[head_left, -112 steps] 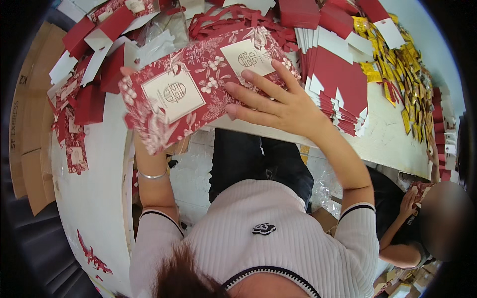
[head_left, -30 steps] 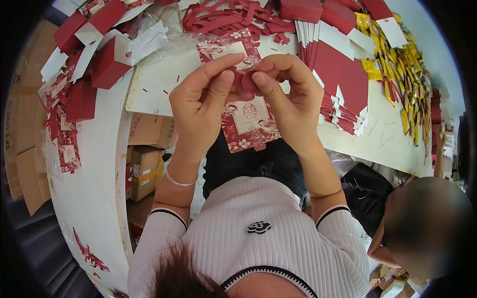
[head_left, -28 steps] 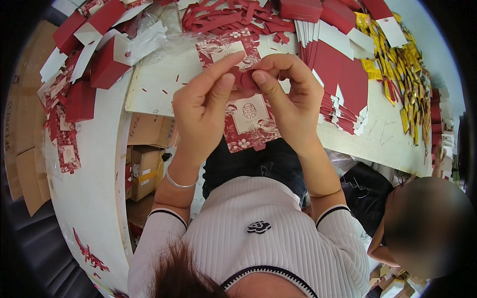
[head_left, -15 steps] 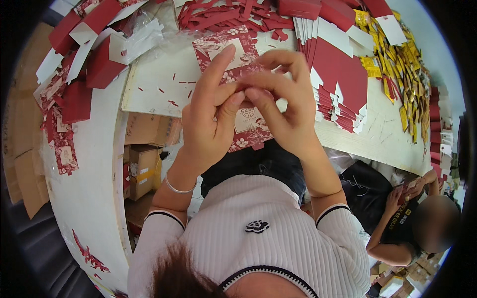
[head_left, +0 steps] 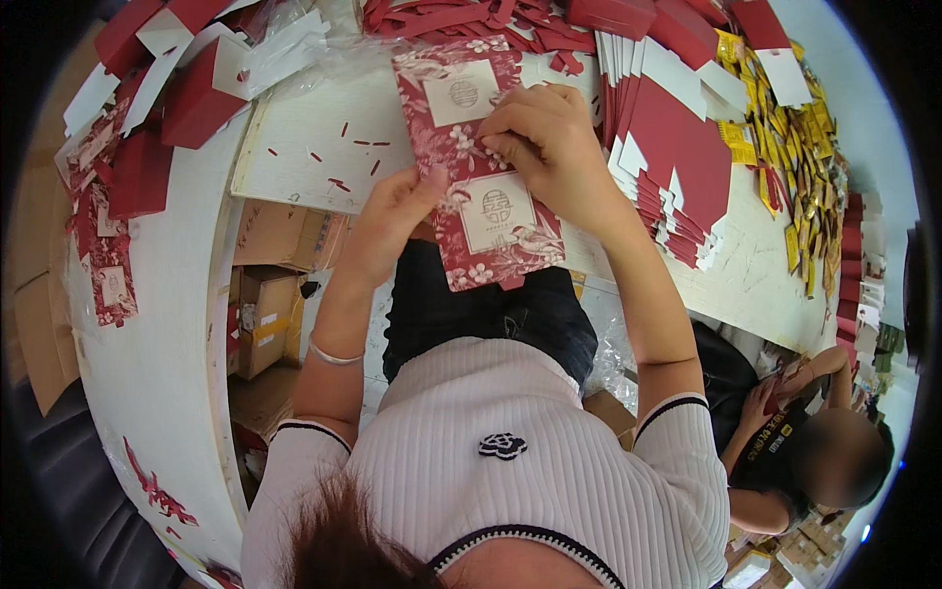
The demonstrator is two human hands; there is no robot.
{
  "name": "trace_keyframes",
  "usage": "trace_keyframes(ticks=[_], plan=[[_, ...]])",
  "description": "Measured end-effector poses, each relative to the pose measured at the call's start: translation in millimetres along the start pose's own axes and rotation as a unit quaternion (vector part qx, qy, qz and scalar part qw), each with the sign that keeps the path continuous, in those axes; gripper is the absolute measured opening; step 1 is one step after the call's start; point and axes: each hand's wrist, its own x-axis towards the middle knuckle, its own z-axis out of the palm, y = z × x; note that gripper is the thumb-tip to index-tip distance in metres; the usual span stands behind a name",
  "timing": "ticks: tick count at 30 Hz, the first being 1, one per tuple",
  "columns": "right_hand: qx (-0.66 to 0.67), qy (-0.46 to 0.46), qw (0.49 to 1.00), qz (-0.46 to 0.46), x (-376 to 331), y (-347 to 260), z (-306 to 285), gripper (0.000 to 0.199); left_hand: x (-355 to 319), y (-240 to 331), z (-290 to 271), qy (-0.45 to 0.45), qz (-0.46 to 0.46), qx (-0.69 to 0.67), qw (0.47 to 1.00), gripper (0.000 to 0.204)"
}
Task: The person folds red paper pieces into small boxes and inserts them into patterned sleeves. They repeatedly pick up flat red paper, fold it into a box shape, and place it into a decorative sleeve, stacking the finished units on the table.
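A flat cardboard piece (head_left: 453, 147), printed in red and white with flowers, a bird and two cream panels, is held tilted in front of me and reaches past the table's near edge. Its left edge lies in my left hand (head_left: 391, 218), thumb on the printed face. Over the right side of the print, my right hand (head_left: 549, 147) is curled, its fingertips pinched together against the surface. Whatever those fingertips hold is hidden. Small dark red slivers (head_left: 339, 185) lie on the white table left of the cardboard piece.
Folded red-and-white cartons (head_left: 677, 147) are stacked at right, beside many yellow packets (head_left: 785, 147). Red strips (head_left: 461, 20) heap at the back. Red boxes (head_left: 201, 103) and clear plastic stand at left. A person in black (head_left: 785, 432) sits at lower right.
My hands were together above the cardboard piece, fingertips meeting. Now they are apart: the left has moved down to grip its left edge, and the right pinches at its right side.
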Motion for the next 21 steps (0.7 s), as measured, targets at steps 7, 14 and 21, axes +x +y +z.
trace_keyframes(ticks=[7,14,21], plan=[[-0.052,-0.024,0.998,-0.026,-2.1,2.5,4.9,0.011,11.5,-11.8,10.7,0.014,0.053,-0.091,0.994,0.016],[-0.105,-0.072,0.986,-0.106,3.7,-0.7,-1.6,0.013,12.1,-10.2,8.7,0.014,0.018,-0.25,0.968,0.019],[-0.028,0.016,0.998,-0.045,-1.9,7.7,7.3,0.013,13.0,-8.6,8.4,0.023,0.035,-0.229,0.973,0.022]])
